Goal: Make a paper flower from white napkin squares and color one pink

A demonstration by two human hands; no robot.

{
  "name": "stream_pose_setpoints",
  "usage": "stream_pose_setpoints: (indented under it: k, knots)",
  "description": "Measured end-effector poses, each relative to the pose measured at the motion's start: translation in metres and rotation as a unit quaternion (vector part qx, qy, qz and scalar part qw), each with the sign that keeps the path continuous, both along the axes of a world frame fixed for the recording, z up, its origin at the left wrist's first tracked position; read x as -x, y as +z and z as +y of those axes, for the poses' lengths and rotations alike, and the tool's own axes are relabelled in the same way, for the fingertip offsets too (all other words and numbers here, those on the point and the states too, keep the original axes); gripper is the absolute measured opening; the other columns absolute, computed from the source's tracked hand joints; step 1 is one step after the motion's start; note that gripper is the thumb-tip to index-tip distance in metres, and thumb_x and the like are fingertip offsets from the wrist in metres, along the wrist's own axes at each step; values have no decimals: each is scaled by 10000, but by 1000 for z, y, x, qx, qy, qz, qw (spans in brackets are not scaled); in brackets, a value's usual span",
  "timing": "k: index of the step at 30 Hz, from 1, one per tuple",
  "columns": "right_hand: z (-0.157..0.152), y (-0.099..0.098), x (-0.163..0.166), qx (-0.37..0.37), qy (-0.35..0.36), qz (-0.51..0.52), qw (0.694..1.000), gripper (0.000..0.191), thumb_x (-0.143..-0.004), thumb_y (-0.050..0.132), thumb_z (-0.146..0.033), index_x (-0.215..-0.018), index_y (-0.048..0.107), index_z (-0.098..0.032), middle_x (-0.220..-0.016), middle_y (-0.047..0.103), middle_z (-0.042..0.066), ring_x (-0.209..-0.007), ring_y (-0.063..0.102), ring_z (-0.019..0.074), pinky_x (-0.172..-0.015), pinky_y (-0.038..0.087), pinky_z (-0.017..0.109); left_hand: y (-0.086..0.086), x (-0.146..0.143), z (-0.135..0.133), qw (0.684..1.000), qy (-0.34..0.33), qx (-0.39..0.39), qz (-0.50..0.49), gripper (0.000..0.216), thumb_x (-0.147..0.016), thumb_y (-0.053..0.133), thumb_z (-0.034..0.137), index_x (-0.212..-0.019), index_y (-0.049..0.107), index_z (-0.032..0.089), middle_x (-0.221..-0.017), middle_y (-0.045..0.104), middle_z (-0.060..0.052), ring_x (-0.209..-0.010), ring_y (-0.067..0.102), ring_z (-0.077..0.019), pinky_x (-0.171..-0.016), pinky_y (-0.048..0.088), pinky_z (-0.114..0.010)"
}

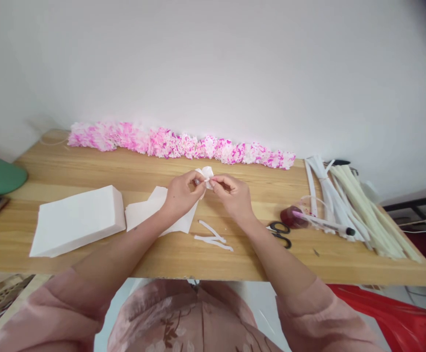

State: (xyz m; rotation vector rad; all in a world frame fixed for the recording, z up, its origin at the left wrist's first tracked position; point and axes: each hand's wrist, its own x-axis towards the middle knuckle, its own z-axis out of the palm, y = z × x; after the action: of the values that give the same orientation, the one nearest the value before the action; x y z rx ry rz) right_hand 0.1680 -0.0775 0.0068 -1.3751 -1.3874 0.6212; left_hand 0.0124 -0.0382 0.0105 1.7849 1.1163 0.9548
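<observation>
A gathered piece of white tissue paper [207, 171] is pinched between my two hands, its edges fanning out above the fingertips. My left hand [183, 192] grips it from the left, thumb and forefinger pressed together. From the other side my right hand [234, 194] pinches the same paper, fingertips almost meeting the left ones. Loose white tissue sheets [143, 210] lie partly under my left hand and wrist. Several short white strips [213, 239] rest on the table below the hands. The point where the paper is squeezed is partly hidden by the fingers.
A thick tissue stack [78, 220] lies at left. Pink-and-white paper flowers [165, 143] line the wall. Black-handled scissors [281, 228], a cup of dark red liquid [293, 216] with a white pen-like tool [323, 223], and white and cream strip bundles [363, 210] are at right.
</observation>
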Motion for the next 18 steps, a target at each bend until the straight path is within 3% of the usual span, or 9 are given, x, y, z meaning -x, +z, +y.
stream_pose_setpoints:
  k: [6, 9, 12, 15, 18]
  knots:
    - [4, 0, -2, 38, -16, 68, 997, 200, -773, 662, -388, -818, 709, -199, -822, 751, 29, -699, 674, 166, -681, 543, 291, -5, -1, 6, 974, -23, 148, -168, 192, -747, 684, 354, -755, 596, 183, -697, 628, 15, -642, 581, -128, -632, 459, -246]
    - [6, 0, -5, 50, -16, 98, 994, 219, -759, 666, -413, -804, 693, -200, -793, 740, 17, -655, 655, 151, -656, 536, 281, -7, -1, 8, 961, -30, 179, -207, 203, -731, 690, 353, -744, 591, 176, -708, 635, 7, -682, 599, -130, -687, 474, -254]
    - [4, 2, -4, 40, -21, 59, 997, 205, -780, 647, -397, -807, 690, -199, -804, 745, 25, -675, 664, 158, -664, 536, 280, -7, -1, 7, 969, -26, 151, -192, 214, -735, 681, 351, -823, 572, 189, -778, 637, 8, -696, 600, -131, -683, 475, -258]
    - [1, 3, -1, 4, -20, -28, 999, 154, -818, 605, -334, -812, 695, -209, -847, 750, 31, -722, 675, 164, -694, 539, 283, -6, 0, 5, 990, -6, 79, -117, 292, -775, 653, 343, -1027, 565, 224, -896, 644, 4, -711, 605, -133, -658, 462, -256]
    - [-2, 3, 1, -45, -4, -98, 994, 138, -847, 568, -271, -819, 694, -222, -851, 741, 30, -756, 674, 164, -725, 536, 286, -3, 1, 3, 998, -1, 45, -42, 307, -821, 617, 368, -1092, 559, 235, -800, 618, 23, -665, 592, -141, -630, 433, -261]
